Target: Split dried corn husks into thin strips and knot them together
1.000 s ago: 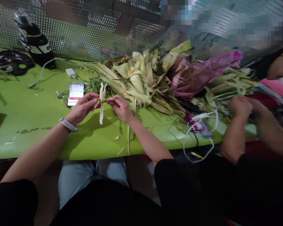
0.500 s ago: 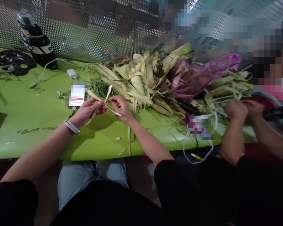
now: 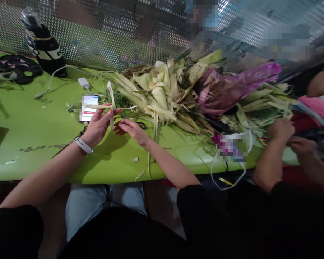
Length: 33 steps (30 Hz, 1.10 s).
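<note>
Crossed strips of pale corn husk [image 3: 111, 94] are pinched in my left hand [image 3: 97, 127], which wears a white watch [image 3: 83, 145] at the wrist. The strips make a cross, one running sideways and one up and down. Just to their right is my right hand [image 3: 132, 131], its fingers loosely stretched and apart from the strips, with nothing seen in them. A dark loop [image 3: 141, 125], perhaps a scissors handle, lies behind it. Beyond my hands are thin green stems [image 3: 115, 100] and a big heap of corn husks [image 3: 162, 95].
A phone [image 3: 88, 111] and a white charger plug [image 3: 83, 83] lie on the green table [image 3: 56, 122]. A bottle [image 3: 47, 50] and a black palette [image 3: 18, 68] stand at back left. A pink plastic bag [image 3: 218, 90] rests on husks; a co-worker's hands [image 3: 282, 131] work at right.
My right hand has let go of the husk strips and moved slightly down. In my left hand the strips have turned into an upright cross. The co-worker's hands have shifted right.
</note>
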Each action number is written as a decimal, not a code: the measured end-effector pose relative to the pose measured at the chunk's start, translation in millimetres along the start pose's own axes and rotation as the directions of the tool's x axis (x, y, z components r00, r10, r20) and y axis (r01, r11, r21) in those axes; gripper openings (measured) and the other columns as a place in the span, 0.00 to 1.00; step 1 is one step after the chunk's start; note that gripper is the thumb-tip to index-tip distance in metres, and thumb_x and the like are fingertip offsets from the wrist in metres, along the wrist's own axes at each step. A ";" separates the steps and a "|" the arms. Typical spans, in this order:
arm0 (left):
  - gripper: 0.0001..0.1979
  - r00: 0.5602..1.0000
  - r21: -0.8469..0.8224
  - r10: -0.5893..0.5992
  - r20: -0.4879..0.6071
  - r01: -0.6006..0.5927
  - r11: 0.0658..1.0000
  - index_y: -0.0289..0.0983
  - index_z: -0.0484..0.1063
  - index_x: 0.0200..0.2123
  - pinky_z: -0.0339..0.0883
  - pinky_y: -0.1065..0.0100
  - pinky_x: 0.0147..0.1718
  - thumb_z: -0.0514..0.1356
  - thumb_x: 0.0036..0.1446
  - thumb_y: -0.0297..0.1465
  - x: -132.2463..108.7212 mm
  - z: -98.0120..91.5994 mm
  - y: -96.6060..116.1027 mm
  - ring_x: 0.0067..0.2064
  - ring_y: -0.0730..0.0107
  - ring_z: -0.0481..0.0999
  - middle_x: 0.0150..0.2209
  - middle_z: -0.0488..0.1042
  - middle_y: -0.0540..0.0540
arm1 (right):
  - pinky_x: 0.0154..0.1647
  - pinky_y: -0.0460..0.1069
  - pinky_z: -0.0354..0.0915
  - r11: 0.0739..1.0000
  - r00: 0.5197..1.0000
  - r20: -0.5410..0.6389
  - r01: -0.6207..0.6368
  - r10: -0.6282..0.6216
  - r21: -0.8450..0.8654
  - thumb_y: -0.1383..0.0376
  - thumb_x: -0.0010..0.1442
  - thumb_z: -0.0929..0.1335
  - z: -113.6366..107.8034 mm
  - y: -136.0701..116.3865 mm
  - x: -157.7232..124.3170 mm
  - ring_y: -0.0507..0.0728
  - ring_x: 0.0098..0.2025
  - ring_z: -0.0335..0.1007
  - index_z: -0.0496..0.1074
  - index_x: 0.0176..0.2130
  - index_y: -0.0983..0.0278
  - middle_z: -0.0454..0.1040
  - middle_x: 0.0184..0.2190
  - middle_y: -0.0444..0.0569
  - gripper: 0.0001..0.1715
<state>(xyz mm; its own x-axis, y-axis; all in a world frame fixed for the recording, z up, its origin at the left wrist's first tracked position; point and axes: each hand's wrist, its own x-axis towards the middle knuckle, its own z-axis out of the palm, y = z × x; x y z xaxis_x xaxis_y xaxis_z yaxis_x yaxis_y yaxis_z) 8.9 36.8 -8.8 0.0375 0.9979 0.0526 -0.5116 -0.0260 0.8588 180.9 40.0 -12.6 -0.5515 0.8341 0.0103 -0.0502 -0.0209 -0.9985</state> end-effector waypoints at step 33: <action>0.13 0.901 0.527 -0.219 0.375 -0.013 0.850 0.35 0.76 0.29 0.66 0.69 0.35 0.65 0.57 0.40 3.6 -11.7 14.2 0.30 0.74 0.73 0.26 0.75 0.48 | 0.63 0.59 0.53 0.132 0.779 0.213 0.353 -0.590 -0.926 0.54 0.66 0.65 -43.7 -13.8 4.2 0.57 0.43 0.65 0.79 0.36 0.57 0.73 0.34 0.46 0.15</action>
<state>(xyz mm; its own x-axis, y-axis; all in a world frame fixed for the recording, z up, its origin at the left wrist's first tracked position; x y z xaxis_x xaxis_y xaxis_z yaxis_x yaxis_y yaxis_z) -8.3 40.7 -2.4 0.4674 0.8826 0.0506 0.0170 -0.0662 0.9977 215.7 68.0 -1.1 -0.5769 0.5444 0.6089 0.5695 0.8025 -0.1780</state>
